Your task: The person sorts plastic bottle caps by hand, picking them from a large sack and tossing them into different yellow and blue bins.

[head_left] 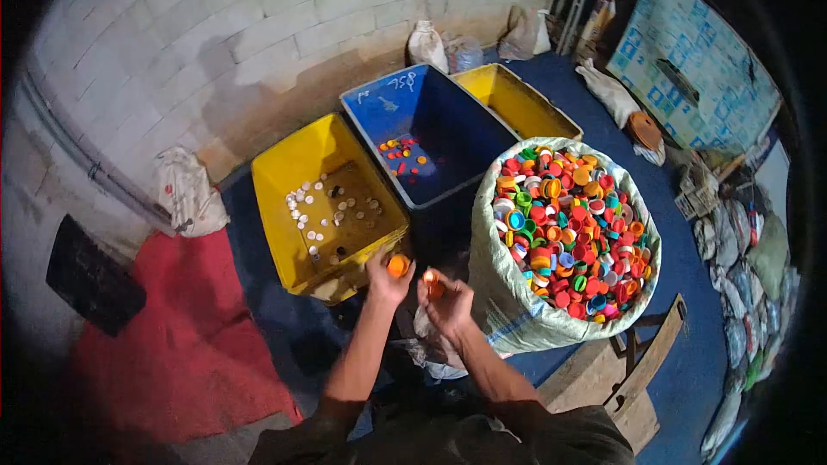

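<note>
My left hand [388, 280] is closed around an orange bottle cap [398, 265], close to the near corner of a yellow bin [284, 181]. Beside it, my right hand [450, 303] grips another orange cap [434, 288]; whether more caps are in either palm is hidden. White caps [303, 197] lie scattered on the yellow bin's floor. Behind stands a blue bin [482, 133] with several red and orange caps [401, 151] in it. A large white woven sack [500, 293], full of caps of many colours [568, 232], stands just right of my right hand.
A second yellow bin [556, 120] is behind the blue one. Red cloth [181, 344] covers the floor at left, near a white sack [185, 194]. Wooden boards [594, 379] lie at front right. Stacked bags [741, 293] line the right side; a block wall [258, 26] rises behind.
</note>
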`<state>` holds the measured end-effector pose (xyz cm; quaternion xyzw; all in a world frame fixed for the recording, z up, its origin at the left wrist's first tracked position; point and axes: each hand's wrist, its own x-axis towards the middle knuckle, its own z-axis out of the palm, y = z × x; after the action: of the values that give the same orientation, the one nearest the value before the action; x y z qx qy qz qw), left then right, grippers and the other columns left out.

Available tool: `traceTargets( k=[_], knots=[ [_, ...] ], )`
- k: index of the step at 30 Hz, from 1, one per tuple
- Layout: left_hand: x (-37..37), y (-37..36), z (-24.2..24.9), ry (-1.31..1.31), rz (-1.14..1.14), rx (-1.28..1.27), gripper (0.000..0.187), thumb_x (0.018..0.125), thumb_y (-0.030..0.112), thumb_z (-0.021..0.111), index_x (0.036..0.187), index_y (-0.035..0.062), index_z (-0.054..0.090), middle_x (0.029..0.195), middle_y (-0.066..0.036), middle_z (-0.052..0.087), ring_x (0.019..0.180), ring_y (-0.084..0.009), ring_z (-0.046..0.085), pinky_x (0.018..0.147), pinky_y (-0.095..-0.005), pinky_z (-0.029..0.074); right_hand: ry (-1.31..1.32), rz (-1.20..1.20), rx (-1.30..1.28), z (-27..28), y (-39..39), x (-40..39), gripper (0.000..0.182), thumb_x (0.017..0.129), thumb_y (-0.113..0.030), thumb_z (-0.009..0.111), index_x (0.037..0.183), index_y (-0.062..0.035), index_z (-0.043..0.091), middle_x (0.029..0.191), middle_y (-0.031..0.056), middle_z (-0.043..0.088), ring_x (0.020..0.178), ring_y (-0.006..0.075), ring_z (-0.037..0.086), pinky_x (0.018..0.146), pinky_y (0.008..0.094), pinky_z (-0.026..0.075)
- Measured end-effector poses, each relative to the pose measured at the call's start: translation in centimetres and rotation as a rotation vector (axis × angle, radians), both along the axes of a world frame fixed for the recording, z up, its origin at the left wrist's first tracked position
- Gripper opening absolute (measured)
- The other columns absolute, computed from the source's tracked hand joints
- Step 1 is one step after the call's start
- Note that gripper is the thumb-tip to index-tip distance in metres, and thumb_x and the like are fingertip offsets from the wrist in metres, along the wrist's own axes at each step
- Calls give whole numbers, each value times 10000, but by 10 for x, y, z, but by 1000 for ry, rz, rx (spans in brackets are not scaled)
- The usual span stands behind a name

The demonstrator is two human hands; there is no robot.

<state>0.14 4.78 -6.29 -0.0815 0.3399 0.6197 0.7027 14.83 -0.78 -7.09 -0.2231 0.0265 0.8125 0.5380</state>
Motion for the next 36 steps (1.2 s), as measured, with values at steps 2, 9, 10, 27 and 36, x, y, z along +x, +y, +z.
traceTargets(
  k=[2,9,10,27,36],
  knots=[
    [3,47,34,-23,-52,177,390,892,432,562,1109,108,533,1057,-37,567,966,-216,523,967,-462,396,-114,-135,43,39,46,-12,369,795,-182,470,1066,41,585,1059,150,617,995,276,585,932,370,469],
    [-19,148,73,-47,41,368,798,837,531,607,1425,62,340,1464,-122,333,1348,-263,293,1145,-458,148,-244,-168,258,62,151,-8,731,639,-78,525,1317,73,296,1416,257,263,1280,372,355,1081,510,305],
    [3,111,118,26,156,184,795,833,529,617,1428,81,339,1472,-107,313,1372,-232,251,1143,-454,132,-325,-133,338,69,130,-6,887,635,-79,524,1434,56,161,1468,271,182,1332,380,305,1100,515,284],
    [148,23,114,1919,-204,1113,659,731,150,780,1302,82,459,1031,7,692,966,-248,542,880,-403,370,-594,210,407,48,-126,105,685,780,155,482,1415,-63,349,1350,79,475,1140,177,524,965,311,455],
    [183,23,107,2100,-282,883,719,748,148,755,1373,96,404,1067,3,690,1057,-261,537,912,-431,341,-758,417,745,107,-126,246,691,785,111,562,1426,4,326,1353,135,493,1183,199,518,1008,348,398]
  ],
)
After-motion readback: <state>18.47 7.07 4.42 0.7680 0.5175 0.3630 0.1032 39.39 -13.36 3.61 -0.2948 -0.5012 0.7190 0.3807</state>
